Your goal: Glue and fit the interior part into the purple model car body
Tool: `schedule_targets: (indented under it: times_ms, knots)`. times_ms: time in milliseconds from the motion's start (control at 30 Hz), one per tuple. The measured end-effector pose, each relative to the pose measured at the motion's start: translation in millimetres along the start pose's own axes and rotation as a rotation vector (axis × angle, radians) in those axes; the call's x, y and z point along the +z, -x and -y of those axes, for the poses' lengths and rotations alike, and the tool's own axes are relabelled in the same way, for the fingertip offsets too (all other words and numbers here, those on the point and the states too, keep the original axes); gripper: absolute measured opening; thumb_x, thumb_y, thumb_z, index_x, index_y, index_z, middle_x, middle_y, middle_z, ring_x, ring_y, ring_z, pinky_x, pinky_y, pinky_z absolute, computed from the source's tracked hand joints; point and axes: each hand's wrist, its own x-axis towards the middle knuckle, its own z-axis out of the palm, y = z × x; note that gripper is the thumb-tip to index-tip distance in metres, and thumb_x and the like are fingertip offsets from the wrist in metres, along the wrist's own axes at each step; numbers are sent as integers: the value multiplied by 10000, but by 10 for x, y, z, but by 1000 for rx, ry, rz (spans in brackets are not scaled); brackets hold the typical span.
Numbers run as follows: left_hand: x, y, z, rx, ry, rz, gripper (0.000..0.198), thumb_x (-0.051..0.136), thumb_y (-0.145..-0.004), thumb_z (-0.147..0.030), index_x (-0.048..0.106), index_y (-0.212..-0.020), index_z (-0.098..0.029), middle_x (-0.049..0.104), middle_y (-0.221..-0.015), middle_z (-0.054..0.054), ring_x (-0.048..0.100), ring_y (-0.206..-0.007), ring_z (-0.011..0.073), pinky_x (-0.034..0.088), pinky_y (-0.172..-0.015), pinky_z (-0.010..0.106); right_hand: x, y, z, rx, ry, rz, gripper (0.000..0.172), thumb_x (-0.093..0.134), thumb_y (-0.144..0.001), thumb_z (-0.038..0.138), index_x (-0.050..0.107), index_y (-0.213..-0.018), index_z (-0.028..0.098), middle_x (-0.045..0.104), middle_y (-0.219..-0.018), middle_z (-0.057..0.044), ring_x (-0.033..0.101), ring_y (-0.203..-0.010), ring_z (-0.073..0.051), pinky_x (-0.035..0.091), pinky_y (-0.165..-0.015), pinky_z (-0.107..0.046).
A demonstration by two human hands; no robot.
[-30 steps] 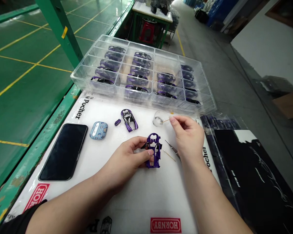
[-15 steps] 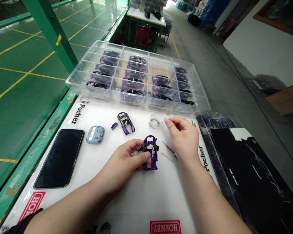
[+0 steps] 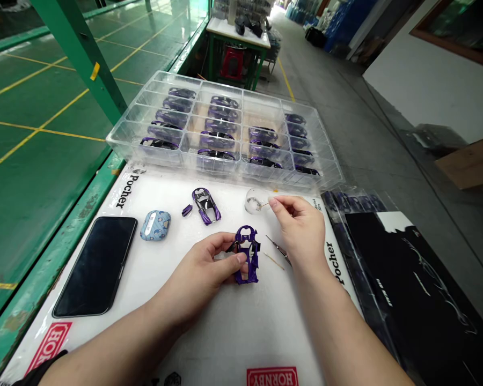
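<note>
On the white tabletop [image 3: 225, 332] in front of me, my left hand [image 3: 209, 268] still pinches the purple car shell [image 3: 247, 254] by its near side, thumb and fingers closed on it, and the shell rests flat exactly where it was a second ago. My right hand [image 3: 300, 228] keeps its thumb and forefinger pressed on a thin stick [image 3: 264, 203], its tip still at the small clear dish [image 3: 254, 201]. Whether it touches what is inside, I can't quite tell. The tweezers [image 3: 279, 249] lie just beside my right hand, unmoved. Further left, the finished purple car [image 3: 206, 206], the earbud case [image 3: 155, 225] and the phone [image 3: 94, 265] sit as before. Behind them all, the clear tray [image 3: 225, 80] holds its rows of purple bodies.
</note>
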Motion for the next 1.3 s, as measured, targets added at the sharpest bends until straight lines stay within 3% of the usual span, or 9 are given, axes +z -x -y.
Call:
schedule_targets:
  times_ms: [267,367,467,600,700,833,1000,1167,1300]
  knots:
    - [9,19,-23,-15,22,-8,455,929,-895,-427,783,-1240,-169,814,-1036,92,743,-934,221,592,-918,365,25,2,-5,43,-139,-67,318,914,-910,523,891,-1026,228,850,-994,-61,731,-877,-238,593,-878,-409]
    - [18,19,-26,-19,37,-12,450,942,-883,-427,788,-1218,-168,811,-1032,90,740,-929,218,597,-924,367,37,-9,33,126,-260,-105,350,949,-851,530,872,-992,218,818,-917,-41,679,-777,-198,556,-739,-353]
    - [22,18,-23,-20,49,-19,452,956,-869,-424,790,-1203,-167,809,-1021,87,741,-926,217,601,-930,371,24,-28,82,215,-365,-115,406,980,-777,552,841,-954,215,741,-810,-2,544,-647,-140,435,-578,-289]
    - [22,17,-26,-22,47,-16,443,952,-876,-415,788,-1203,-165,800,-1014,79,737,-902,205,597,-900,353,-11,-46,116,271,-467,-109,434,1027,-721,537,815,-937,225,688,-773,32,482,-623,-112,394,-561,-263]
    - [18,13,-26,-17,43,-16,449,953,-879,-414,789,-1216,-166,798,-1041,81,736,-906,203,598,-898,354,-15,-38,96,204,-413,-125,379,1012,-770,520,845,-948,230,739,-832,9,560,-677,-134,456,-631,-293]
    - [17,11,-14,-10,42,-16,456,952,-883,-418,791,-1227,-164,793,-1067,88,736,-922,206,600,-907,360,-8,6,87,-2,-147,-68,270,913,-922,500,882,-998,243,813,-955,-37,693,-835,-209,556,-825,-381]
    - [15,14,-7,-4,34,-8,415,933,-900,-412,798,-1213,-175,782,-1060,77,729,-910,207,602,-913,372,-6,44,165,-176,160,2,192,834,-993,441,882,-969,256,795,-943,-49,681,-849,-241,547,-782,-384]
    - [6,15,-12,-1,22,-11,409,930,-907,-409,793,-1217,-180,792,-1047,77,729,-912,208,589,-897,353,4,41,184,-191,209,47,160,827,-999,406,882,-975,257,780,-923,-39,665,-799,-228,537,-755,-382]
    - [11,15,-11,-7,31,-20,435,949,-884,-427,798,-1205,-175,799,-1022,84,736,-895,213,592,-889,359,-17,46,176,-192,175,6,178,823,-1009,424,880,-974,260,790,-949,-45,688,-847,-239,543,-774,-387]
